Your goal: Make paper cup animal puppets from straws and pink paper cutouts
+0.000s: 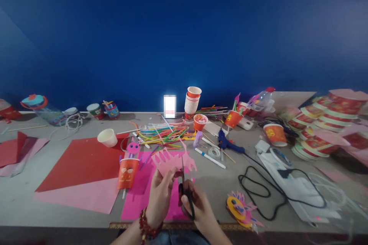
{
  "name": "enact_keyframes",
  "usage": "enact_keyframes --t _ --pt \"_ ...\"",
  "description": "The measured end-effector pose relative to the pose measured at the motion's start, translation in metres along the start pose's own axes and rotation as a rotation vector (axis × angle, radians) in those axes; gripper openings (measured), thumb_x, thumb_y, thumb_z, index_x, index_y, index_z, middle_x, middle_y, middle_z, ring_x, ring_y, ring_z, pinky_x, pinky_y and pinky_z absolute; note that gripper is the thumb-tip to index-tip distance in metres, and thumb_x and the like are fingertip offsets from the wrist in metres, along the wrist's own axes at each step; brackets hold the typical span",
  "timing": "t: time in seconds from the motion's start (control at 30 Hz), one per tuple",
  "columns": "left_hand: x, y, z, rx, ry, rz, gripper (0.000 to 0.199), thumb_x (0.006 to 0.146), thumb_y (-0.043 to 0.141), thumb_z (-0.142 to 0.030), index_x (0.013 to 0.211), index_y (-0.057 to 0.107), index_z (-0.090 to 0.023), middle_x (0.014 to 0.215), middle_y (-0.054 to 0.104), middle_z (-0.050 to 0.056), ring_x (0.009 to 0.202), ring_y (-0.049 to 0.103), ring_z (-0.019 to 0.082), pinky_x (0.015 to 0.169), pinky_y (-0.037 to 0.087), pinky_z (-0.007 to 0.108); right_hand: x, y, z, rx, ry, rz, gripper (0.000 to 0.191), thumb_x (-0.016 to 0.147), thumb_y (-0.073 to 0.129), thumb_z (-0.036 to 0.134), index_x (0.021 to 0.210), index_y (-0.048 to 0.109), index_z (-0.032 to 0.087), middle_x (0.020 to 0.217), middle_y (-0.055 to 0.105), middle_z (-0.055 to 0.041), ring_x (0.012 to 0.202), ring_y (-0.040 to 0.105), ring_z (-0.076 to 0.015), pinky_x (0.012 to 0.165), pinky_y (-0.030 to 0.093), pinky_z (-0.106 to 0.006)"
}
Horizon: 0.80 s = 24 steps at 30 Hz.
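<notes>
Cutting looks to be the step in hand: the left grip point(160, 196) pinches the near edge of the pink paper point(165, 165), while the right grip point(200, 201) is closed round the handles of the scissors point(182, 166), blades pointing away from the person and up against the paper. Slots and thin strips break up the paper's far side, and it is held above the magenta sheet point(137, 203) on the table point(214, 189). How far apart the blades are, I cannot tell. The next snip, as I judge it, calls for the left fingers to keep the paper taut and clear of the blades, the right hand making short cuts, since the narrow strips could bend or tear
</notes>
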<state>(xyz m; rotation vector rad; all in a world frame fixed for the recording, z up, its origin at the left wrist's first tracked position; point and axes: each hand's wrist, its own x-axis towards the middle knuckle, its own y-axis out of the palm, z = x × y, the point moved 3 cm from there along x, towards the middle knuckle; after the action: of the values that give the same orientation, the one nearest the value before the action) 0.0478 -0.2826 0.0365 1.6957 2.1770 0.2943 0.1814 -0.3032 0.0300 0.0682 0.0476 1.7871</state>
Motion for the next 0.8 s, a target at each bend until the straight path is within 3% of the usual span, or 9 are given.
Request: enact_keyframes --t 0.3,0.8 --pt "0.004 0.011 0.008 -0.118 -0.097 -0.012 0.017 0.074 0.078 -0.033 0.079 0.068 -0.021 0.076 0.073 0.004 0.083 0.069 0.022 0.076 0.055 0.031 0.003 0.0 0.0 -0.013 0.006 0.002 0.053 0.08 0.059 0.071 0.073 0.048 0.02 0.064 0.046 0.0024 0.059 0.042 -0.0127 0.055 0.035 -0.024" --pt "0.004 0.015 -0.003 -0.172 -0.094 0.039 0.019 0.073 0.079 -0.034 0.083 0.069 -0.021 0.082 0.074 0.004 0.081 0.069 0.021 0.074 0.055 0.031 0.005 -0.006 0.003 -0.153 -0.028 -0.037 0.052 0.082 0.058 0.069 0.068 0.045 0.021 0.058 0.037 0.0053 0.053 0.034 -0.0106 0.048 0.029 -0.023"
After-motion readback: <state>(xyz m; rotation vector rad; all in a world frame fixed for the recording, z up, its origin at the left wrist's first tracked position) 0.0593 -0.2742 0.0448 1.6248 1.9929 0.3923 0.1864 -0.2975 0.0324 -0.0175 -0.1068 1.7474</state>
